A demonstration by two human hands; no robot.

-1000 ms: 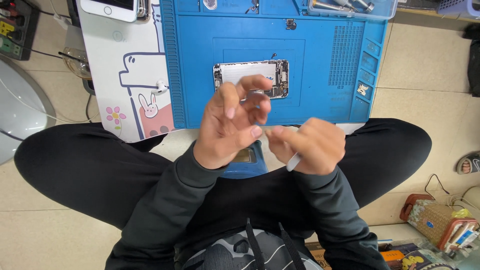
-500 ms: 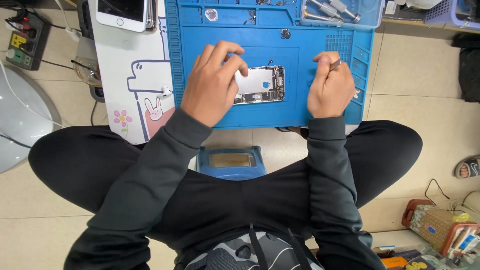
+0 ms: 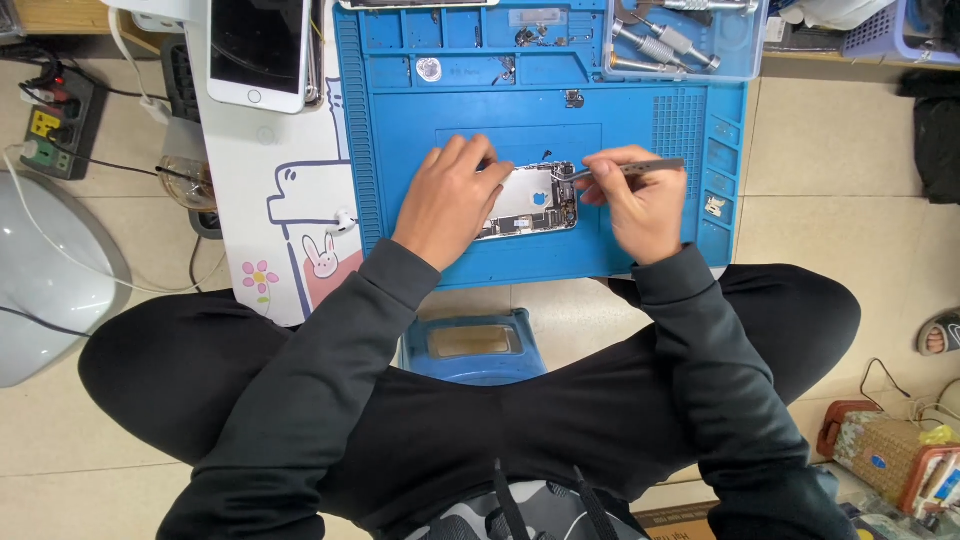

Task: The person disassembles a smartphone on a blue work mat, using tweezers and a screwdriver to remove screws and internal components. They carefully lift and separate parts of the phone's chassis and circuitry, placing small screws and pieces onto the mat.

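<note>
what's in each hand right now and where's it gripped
The right hand holds tweezers near the middle of their length, tips at the opened phone. The left hand grips nothing; it rests on the phone's left end, steadying it.

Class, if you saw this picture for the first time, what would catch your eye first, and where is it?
The bright blue work mat at top centre stands out. On it, the left hand steadies an opened phone while the right hand aims tweezers at it.

The left hand (image 3: 450, 200) is covering the left part of the opened phone (image 3: 535, 198). At twelve o'clock, the top edge is cutting off the tool tray (image 3: 690, 40); its small parts are staying unclear.
</note>
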